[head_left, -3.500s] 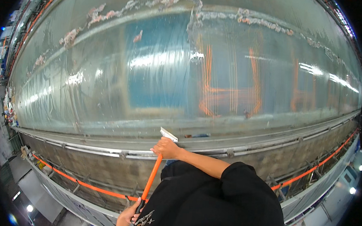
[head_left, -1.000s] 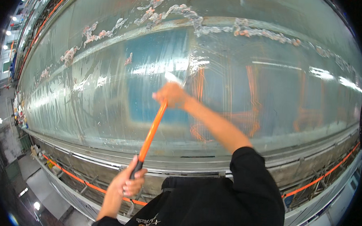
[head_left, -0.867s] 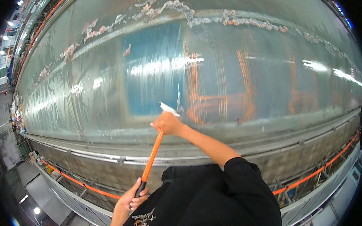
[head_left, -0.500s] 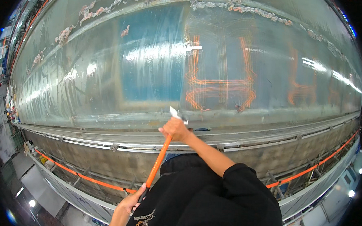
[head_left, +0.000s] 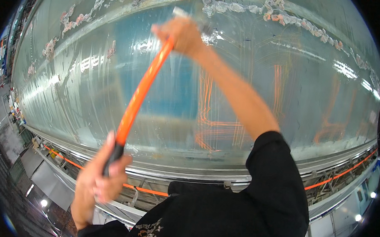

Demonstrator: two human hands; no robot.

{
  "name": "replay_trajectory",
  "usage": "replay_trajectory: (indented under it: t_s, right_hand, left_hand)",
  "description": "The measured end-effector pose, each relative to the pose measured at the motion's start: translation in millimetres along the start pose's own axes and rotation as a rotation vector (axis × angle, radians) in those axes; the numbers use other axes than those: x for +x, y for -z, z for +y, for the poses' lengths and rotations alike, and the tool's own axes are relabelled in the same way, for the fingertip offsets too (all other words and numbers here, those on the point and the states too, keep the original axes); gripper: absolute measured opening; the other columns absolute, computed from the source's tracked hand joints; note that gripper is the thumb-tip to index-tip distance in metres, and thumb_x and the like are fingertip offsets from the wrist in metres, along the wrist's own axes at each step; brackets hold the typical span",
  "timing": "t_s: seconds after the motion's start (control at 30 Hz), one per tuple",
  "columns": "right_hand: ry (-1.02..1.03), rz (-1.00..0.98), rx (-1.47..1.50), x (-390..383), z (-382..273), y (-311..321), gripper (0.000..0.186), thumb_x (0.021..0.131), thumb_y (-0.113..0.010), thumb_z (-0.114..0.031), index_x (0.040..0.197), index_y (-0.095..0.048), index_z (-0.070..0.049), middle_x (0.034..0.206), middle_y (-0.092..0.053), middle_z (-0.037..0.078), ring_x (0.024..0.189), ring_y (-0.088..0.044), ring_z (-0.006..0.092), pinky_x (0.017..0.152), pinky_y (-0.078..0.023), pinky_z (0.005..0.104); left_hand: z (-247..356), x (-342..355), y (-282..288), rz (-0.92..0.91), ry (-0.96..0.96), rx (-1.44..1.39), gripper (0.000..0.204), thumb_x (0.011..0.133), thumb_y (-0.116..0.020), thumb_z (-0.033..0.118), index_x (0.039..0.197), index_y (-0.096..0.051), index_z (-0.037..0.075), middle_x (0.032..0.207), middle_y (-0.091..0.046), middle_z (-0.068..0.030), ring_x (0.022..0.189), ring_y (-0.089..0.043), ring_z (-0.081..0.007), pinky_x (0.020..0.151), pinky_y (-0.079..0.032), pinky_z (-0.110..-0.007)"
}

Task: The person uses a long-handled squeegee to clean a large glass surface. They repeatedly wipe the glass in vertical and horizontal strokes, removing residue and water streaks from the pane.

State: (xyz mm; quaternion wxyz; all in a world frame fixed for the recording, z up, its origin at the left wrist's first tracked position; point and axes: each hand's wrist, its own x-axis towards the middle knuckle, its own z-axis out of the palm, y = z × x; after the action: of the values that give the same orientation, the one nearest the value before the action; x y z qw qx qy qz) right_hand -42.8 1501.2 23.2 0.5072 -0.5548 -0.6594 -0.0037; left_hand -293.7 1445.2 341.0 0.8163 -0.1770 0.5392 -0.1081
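My right hand (head_left: 181, 36) grips the upper end of an orange-handled tool (head_left: 141, 96), just below its pale, flat head (head_left: 181, 13), which lies over the wet, greenish glass-like surface (head_left: 83, 100) at the top of a blue patch (head_left: 165, 93). At the lower left, my left hand (head_left: 103, 174) holds the black grip (head_left: 112, 157) at the other end. Both hands are slightly blurred. Right of the blue patch are orange scribbled lines (head_left: 206, 98). Lumpy whitish residue (head_left: 234, 7) runs across the surface above the head, which partly hides behind my right hand.
A metal rail (head_left: 208, 177) runs along the surface's near edge, with an orange bar (head_left: 329, 175) and metal framework beyond it. At the far left lie grey panels (head_left: 53, 188), assorted small items (head_left: 17, 111) and a lower floor (head_left: 12, 143) with lamps.
Since half a second ago, both hands and the tool have risen, my right hand far up toward the residue band, after being low near the rail. My left hand has also shifted left.
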Motion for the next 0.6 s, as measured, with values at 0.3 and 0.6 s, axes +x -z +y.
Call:
replay_trajectory:
  t_s: [0.3,0.6]
  right_hand:
    - [0.006,-0.441,0.043,-20.5,-38.9,24.3,0.041,0.095,-0.056,-0.033,0.059,-0.052,-0.013,0.058,-0.057,0.006,0.057,-0.058,0.0311,0.055,-0.045,0.0426]
    - [-0.153,-0.37,0.318,-233.9,-382.9,29.7,0.041,0.088,-0.068,-0.027,0.054,-0.048,-0.014,0.052,-0.049,0.005,0.05,-0.05,0.0251,0.053,-0.037,0.0389]
  left_hand:
    - [-39.1,24.0,54.8,-0.188,0.009,0.051,0.063,0.097,-0.032,0.071,0.07,-0.04,0.015,0.041,-0.031,0.0051,0.026,-0.028,-0.0072,0.023,-0.025,-0.025]
    - [-286.6,-51.1,272.6,0.149,0.083,0.248,0.063,0.097,-0.032,0.07,0.072,-0.04,0.014,0.043,-0.029,0.0047,0.029,-0.023,-0.0062,0.026,-0.023,-0.024]
